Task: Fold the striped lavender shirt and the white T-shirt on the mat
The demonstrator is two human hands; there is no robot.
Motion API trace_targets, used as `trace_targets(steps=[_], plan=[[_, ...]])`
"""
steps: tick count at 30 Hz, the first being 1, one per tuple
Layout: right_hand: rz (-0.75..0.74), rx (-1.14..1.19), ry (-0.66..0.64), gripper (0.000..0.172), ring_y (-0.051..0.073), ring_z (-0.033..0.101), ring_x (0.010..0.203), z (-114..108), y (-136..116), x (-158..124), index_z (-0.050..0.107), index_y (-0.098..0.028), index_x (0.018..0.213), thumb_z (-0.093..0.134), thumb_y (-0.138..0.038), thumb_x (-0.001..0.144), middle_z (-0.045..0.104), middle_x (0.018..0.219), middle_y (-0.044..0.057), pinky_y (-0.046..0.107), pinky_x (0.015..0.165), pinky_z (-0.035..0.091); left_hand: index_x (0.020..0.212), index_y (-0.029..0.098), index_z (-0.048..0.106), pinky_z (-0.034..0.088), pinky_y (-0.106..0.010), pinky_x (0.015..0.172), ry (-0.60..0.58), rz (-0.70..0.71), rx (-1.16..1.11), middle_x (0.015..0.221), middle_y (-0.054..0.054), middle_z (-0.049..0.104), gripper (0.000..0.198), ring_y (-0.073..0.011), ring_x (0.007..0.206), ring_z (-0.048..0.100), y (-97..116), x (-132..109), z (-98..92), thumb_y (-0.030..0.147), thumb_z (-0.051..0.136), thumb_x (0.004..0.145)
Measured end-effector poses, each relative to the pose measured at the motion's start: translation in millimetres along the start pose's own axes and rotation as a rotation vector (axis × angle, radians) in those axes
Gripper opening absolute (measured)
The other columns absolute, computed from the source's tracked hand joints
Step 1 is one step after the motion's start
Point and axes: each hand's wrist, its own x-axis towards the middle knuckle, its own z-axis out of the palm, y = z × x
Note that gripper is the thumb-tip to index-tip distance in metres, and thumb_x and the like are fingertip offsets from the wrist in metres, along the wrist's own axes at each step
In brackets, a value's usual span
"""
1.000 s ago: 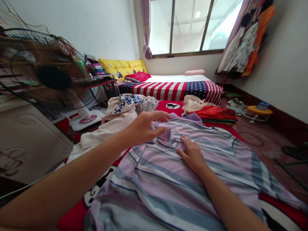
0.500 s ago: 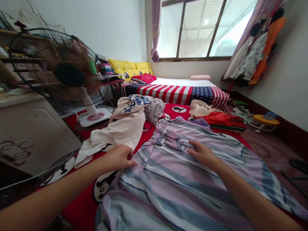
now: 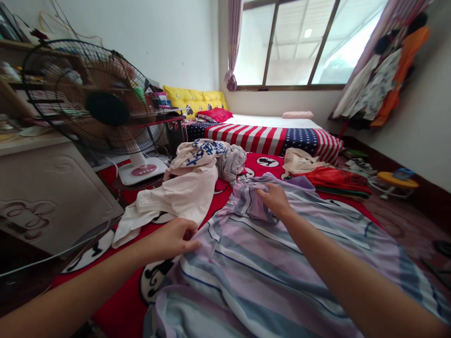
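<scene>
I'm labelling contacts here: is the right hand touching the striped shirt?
Touching: the head view shows the right hand with its fingertips on bunched cloth of the striped shirt.

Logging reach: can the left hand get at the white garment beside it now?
Probably yes: the left hand, apparently touching the striped shirt, lies close to the white garment, with nothing visible between them.
</scene>
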Motion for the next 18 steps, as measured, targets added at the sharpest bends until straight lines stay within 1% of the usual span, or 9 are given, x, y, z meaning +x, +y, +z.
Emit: trace_targets(steps=[2, 3, 5, 7, 9, 11, 13, 15, 18], plan=[[0.038, 0.106, 0.047, 0.024, 0.021, 0.059, 0.080, -4, -10, 6, 0.063, -0.016, 0.072, 0.052, -0.035, 0.082, 0.065, 0.076, 0.007, 0.028, 0.066, 0.041, 0.061, 0.018, 0.044, 0.022, -0.022, 0.049, 0.015, 0.005, -0.026, 0.056, 0.006, 0.041, 0.028, -0.0103, 0.055, 0.038, -1, -2, 0.3, 0.038, 0.057, 0.075], [0.063, 0.166, 0.044, 0.025, 0.020, 0.059, 0.075, -5, -14, 8, 0.063, -0.015, 0.072, 0.052, -0.035, 0.082, 0.064, 0.072, 0.006, 0.028, 0.063, 0.041, 0.063, 0.018, 0.045, 0.022, -0.022, 0.049, 0.020, 0.004, -0.043, 0.056, 0.006, 0.041, 0.028, -0.0103, 0.055, 0.038, -1, -3, 0.8, 0.039, 0.058, 0.075], [0.123, 0.294, -0.018, 0.021, 0.019, 0.058, 0.065, -7, -21, 10, 0.063, -0.015, 0.068, 0.059, -0.033, 0.077, 0.061, 0.062, 0.003, 0.027, 0.056, 0.043, 0.065, 0.018, 0.046, 0.023, -0.021, 0.049, 0.029, -0.010, -0.068, 0.057, 0.006, 0.042, 0.027, -0.0104, 0.055, 0.039, 0, -3, 2.0, 0.039, 0.059, 0.074], [0.182, 0.433, -0.093, 0.012, 0.017, 0.057, 0.058, -10, -26, 13, 0.063, -0.013, 0.067, 0.065, -0.024, 0.071, 0.060, 0.055, 0.002, 0.026, 0.052, 0.045, 0.069, 0.017, 0.050, 0.025, -0.021, 0.050, 0.037, -0.027, -0.065, 0.057, 0.006, 0.044, 0.024, -0.0109, 0.055, 0.040, 1, -4, 2.2, 0.038, 0.061, 0.073], [0.230, 0.575, -0.115, 0.005, 0.016, 0.058, 0.056, -18, -34, 19, 0.064, -0.012, 0.072, 0.062, -0.016, 0.070, 0.061, 0.055, 0.002, 0.026, 0.053, 0.049, 0.073, 0.017, 0.055, 0.026, -0.022, 0.051, 0.039, -0.031, -0.051, 0.057, 0.006, 0.046, 0.021, -0.0114, 0.055, 0.041, 4, -5, 0.3, 0.037, 0.060, 0.074], [0.256, 0.698, -0.111, 0.009, 0.014, 0.059, 0.057, -32, -43, 28, 0.064, -0.011, 0.079, 0.057, -0.011, 0.073, 0.062, 0.058, 0.002, 0.026, 0.057, 0.052, 0.076, 0.016, 0.058, 0.026, -0.022, 0.051, 0.044, -0.018, -0.042, 0.056, 0.005, 0.047, 0.021, -0.0116, 0.055, 0.042, 9, -7, -4.1, 0.037, 0.058, 0.076], [0.265, 0.788, -0.127, 0.015, 0.013, 0.061, 0.058, -50, -51, 39, 0.065, -0.010, 0.084, 0.054, -0.008, 0.075, 0.063, 0.060, 0.002, 0.025, 0.060, 0.054, 0.074, 0.017, 0.058, 0.026, -0.022, 0.051, 0.079, 0.011, -0.033, 0.057, 0.005, 0.048, 0.022, -0.0113, 0.055, 0.042, 17, -9, -10.4, 0.038, 0.057, 0.078], [0.273, 0.888, -0.146, 0.019, 0.013, 0.062, 0.059, -67, -56, 48, 0.067, -0.010, 0.088, 0.053, -0.006, 0.076, 0.065, 0.063, 0.002, 0.026, 0.061, 0.055, 0.072, 0.017, 0.058, 0.027, -0.021, 0.051, 0.128, 0.044, -0.024, 0.058, 0.005, 0.049, 0.024, -0.0109, 0.055, 0.043, 31, -12, -16.9, 0.039, 0.057, 0.079], [0.283, 1.021, -0.121, 0.019, 0.013, 0.062, 0.059, -86, -49, 55, 0.067, -0.010, 0.088, 0.054, -0.004, 0.075, 0.066, 0.064, 0.002, 0.027, 0.062, 0.056, 0.073, 0.017, 0.061, 0.030, -0.021, 0.053, 0.137, 0.092, -0.023, 0.061, 0.004, 0.053, 0.022, -0.0107, 0.057, 0.045, 61, -18, -20.1, 0.038, 0.058, 0.080]])
